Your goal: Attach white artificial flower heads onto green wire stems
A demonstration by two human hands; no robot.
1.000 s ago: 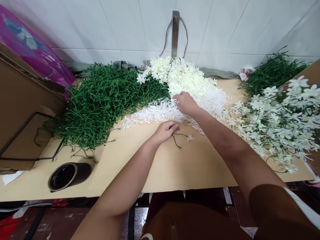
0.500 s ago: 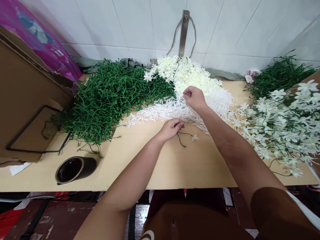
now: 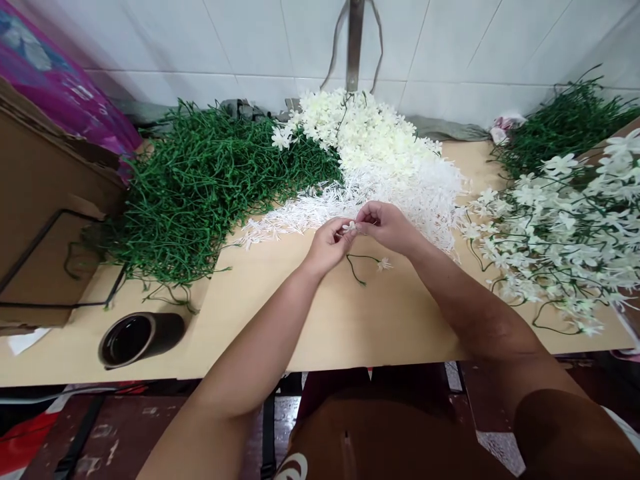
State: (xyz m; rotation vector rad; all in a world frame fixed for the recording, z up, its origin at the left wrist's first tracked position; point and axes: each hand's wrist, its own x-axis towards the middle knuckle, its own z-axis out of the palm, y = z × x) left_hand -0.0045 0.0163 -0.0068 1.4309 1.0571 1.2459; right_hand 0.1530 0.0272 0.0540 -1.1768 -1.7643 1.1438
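My left hand (image 3: 331, 245) is closed, pinching a green artificial flower stem (image 3: 356, 272) whose branches hang below the fingers. One branch ends in a small white flower (image 3: 384, 265), another in a bare green tip. Between the two hands a white flower (image 3: 349, 227) shows at the fingertips. My right hand (image 3: 384, 225) is closed too, its fingertips pressed together at the right side of that flower. Just behind both hands lies a heap of thin white stamen pieces (image 3: 285, 217), with a pile of cream blossoms (image 3: 375, 137) beyond.
A large heap of green stems (image 3: 200, 187) lies at left, near a dark cup (image 3: 143, 339) and a cardboard box (image 3: 45, 200). Finished-looking white flower sprays (image 3: 565, 233) fill the right side, with more green stems (image 3: 560, 137) behind. A tiled wall (image 3: 260, 40) bounds the back.
My right hand has come back from the cream blossoms to meet my left hand. A white flower now shows between them. My left hand still holds the stem.
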